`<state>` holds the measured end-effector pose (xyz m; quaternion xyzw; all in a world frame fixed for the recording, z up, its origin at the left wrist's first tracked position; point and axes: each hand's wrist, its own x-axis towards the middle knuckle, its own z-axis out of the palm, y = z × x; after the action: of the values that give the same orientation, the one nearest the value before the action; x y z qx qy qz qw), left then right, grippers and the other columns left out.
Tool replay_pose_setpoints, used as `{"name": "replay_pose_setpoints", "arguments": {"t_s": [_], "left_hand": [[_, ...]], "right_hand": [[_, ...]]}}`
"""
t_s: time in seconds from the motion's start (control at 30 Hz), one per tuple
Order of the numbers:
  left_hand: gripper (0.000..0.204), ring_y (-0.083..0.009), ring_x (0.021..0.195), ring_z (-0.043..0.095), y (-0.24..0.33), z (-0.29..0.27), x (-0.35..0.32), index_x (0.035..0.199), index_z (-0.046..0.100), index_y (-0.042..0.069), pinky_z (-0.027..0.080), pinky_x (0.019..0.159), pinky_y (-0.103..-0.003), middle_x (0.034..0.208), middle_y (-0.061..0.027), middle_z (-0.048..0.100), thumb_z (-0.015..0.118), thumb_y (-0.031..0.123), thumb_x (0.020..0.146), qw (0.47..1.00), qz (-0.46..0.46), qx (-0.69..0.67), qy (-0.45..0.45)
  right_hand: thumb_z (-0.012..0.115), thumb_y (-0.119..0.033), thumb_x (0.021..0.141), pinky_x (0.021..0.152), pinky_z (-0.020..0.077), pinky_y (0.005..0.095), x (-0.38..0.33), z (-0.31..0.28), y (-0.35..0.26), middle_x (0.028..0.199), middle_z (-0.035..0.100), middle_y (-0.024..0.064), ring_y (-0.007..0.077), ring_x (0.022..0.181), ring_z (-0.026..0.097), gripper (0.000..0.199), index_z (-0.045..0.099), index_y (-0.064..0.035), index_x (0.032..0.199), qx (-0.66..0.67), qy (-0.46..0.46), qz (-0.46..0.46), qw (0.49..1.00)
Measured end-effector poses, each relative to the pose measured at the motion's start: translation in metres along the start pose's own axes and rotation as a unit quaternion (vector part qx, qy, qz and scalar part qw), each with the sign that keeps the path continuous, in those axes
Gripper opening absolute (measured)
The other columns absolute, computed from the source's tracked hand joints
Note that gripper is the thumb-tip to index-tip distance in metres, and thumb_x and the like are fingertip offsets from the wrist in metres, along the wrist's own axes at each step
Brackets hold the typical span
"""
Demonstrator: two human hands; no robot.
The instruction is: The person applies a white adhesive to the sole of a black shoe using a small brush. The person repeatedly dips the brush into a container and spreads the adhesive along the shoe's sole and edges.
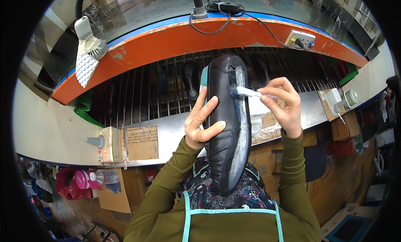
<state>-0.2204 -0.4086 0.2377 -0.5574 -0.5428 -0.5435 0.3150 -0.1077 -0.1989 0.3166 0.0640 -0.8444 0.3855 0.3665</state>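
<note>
Held upright in mid-air, above the lap and in front of the metal rack [138,95]: a black shoe [227,129], sole edge turned toward the camera, toe end down near the chest, heel end up. Left hand [203,123] clenched around the shoe's left flank, thumb and fingers spread across the black upper, palm side hidden behind it. Right hand [282,102] pinching a small white brush [249,92], grip closed on its handle; bristle tip pressed to the pale grey strip along the shoe's right edge, near the heel. Bristles themselves too small and blurred to make out.

Hidden behind the shoe: the middle of the rack and part of a white container [257,114] just beside the right wrist. Dark shoe shapes dimly visible behind the rack bars, hard to tell apart. Above the rack, a curved orange and blue ledge [175,37] with a black cable [221,10] and a white socket [300,40]. At the upper left, a taped white nozzle [88,49] hanging from a black hose. At the lower left, cut by the fisheye rim, a pink bottle [94,178] under the steel tabletop [175,133] front edge. Olive sleeves and a light blue apron strap at the lower edge
</note>
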Motion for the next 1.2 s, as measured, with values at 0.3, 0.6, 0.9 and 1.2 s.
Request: {"name": "replay_pose_setpoints", "arguments": {"t_s": [0.3, 0.6, 0.9, 1.2], "left_hand": [[0.034, -0.0506, 0.121, 0.048, -0.009, 0.0, 0.004, 0.106, 0.059, 0.025, 0.049, 0.097, -0.052, 0.131, -0.0182, 0.054, 0.071, 0.014, 0.076, 1.0, 0.016, 0.02, 0.011], [0.032, -0.0491, 0.122, 0.048, -0.016, 0.001, 0.005, 0.104, 0.061, 0.025, 0.049, 0.098, -0.051, 0.131, -0.0182, 0.054, 0.072, 0.014, 0.075, 0.999, 0.01, 0.026, 0.025], [0.036, -0.0495, 0.124, 0.046, -0.011, -0.006, 0.005, 0.106, 0.06, 0.026, 0.049, 0.099, -0.051, 0.132, -0.0182, 0.053, 0.072, 0.011, 0.075, 0.994, -0.107, -0.019, 0.005], [0.033, -0.0507, 0.124, 0.045, -0.021, 0.002, 0.0, 0.104, 0.061, 0.021, 0.049, 0.098, -0.05, 0.133, -0.0199, 0.052, 0.072, 0.01, 0.076, 0.998, -0.016, 0.034, 0.052]], "right_hand": [[0.075, -0.008, 0.079, 0.053, 0.0424, 0.0211, -0.011, -0.001, -0.003, 0.089, 0.058, 0.0025, 0.008, 0.07, 0.056, 0.015, 0.075, -0.0063, 0.093, 0.009, -0.012, 0.016, 1.0], [0.074, -0.004, 0.077, 0.059, 0.0432, 0.0214, -0.021, 0.001, -0.012, 0.091, 0.056, 0.0052, 0.0092, 0.071, 0.054, 0.015, 0.073, -0.0017, 0.092, 0.018, -0.033, 0.053, 0.998], [0.076, -0.007, 0.078, 0.057, 0.0454, 0.0212, -0.026, 0.002, -0.017, 0.09, 0.057, 0.0034, 0.0095, 0.074, 0.056, 0.017, 0.075, -0.0068, 0.094, 0.002, -0.044, 0.016, 0.999], [0.072, -0.003, 0.08, 0.064, 0.0471, 0.0255, -0.037, 0.019, -0.006, 0.09, 0.057, 0.0055, 0.0125, 0.078, 0.057, 0.015, 0.073, -0.0008, 0.095, 0.033, 0.069, 0.09, 0.993]]}}
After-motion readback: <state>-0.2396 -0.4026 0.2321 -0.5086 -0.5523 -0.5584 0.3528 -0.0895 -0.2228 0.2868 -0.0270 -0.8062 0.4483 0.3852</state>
